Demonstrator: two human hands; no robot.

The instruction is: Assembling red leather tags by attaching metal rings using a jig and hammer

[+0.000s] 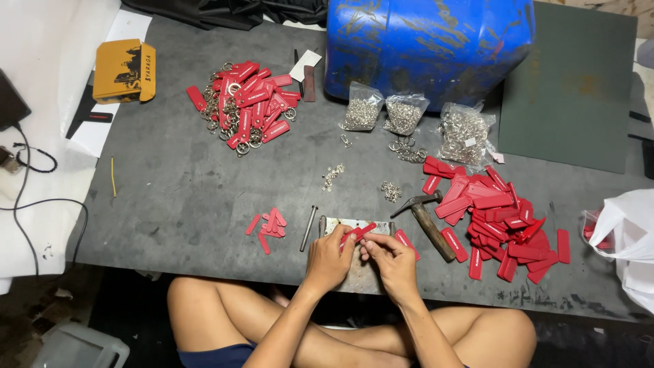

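Note:
My left hand (330, 257) and my right hand (390, 257) meet over a small metal plate (338, 225) at the near edge of the dark work mat (191, 191). Together they pinch one red strap tag (359, 234) between the fingertips. A hammer (428, 217) lies just right of my right hand. A metal punch rod (308, 228) lies left of the plate. A few short red tags (268, 224) sit further left.
A big pile of loose red tags (501, 218) lies to the right. Finished tags with key rings (245, 105) are heaped at the back left. Bags of metal rings (409, 119) stand before a blue drum (429, 44). An orange box (125, 70) is far left, a white plastic bag (623, 235) far right.

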